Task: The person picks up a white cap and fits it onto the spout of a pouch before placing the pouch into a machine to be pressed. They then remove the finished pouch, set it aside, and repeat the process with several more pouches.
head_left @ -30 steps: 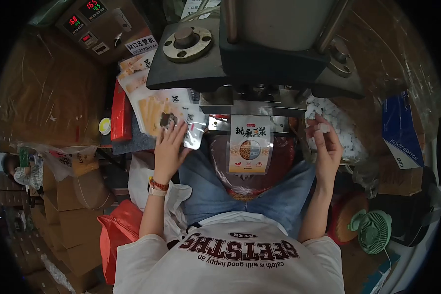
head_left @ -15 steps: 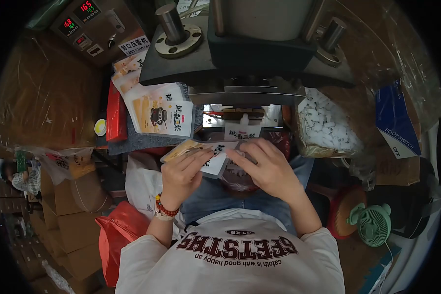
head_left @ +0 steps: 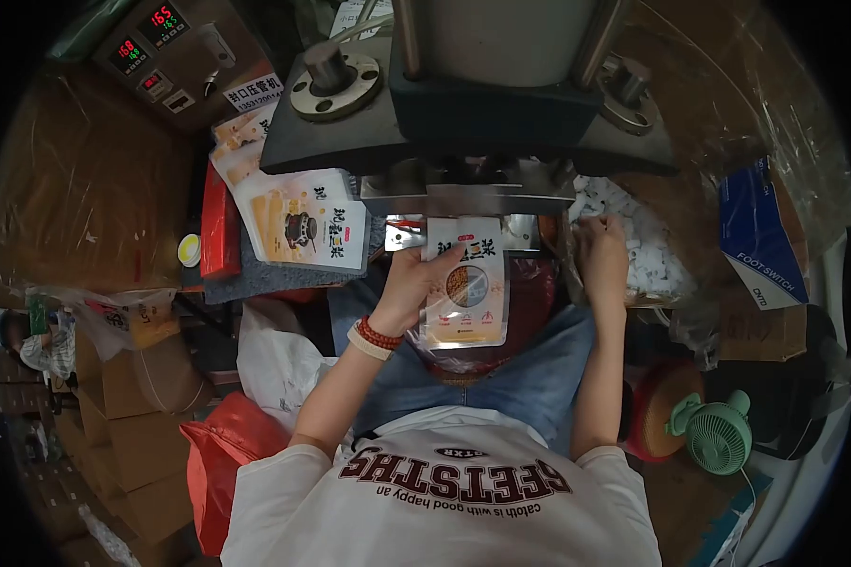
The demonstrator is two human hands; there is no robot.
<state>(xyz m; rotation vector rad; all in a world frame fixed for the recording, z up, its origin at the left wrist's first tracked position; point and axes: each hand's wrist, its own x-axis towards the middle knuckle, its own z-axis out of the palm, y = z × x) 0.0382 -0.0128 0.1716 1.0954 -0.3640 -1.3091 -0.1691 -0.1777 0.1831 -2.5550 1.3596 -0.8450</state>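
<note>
My left hand point(head_left: 410, 288) grips a printed pouch point(head_left: 465, 321) by its left side, thumb on top. The pouch hangs just in front of the metal jaws of the press point(head_left: 473, 200), its upper end at the jaws. My right hand point(head_left: 600, 248) reaches into the left part of a box of small white pieces point(head_left: 643, 236); its fingers are bent together, and what they hold, if anything, is too small to make out. To the left, a fanned stack of printed pouches point(head_left: 298, 225) lies on a grey cloth point(head_left: 227, 286).
A control box with red digits point(head_left: 184, 57) stands at the upper left. Beside the stack are a red box point(head_left: 220, 222) and a small yellow-and-white round item point(head_left: 189, 250). A green fan point(head_left: 719, 435) is at the right, below a blue-and-white carton point(head_left: 761, 236). Another person point(head_left: 52, 348) shows at far left.
My right hand has moved right, from the pouches to the box of white pieces. My left hand has moved right and now holds one pouch at the press jaws.
</note>
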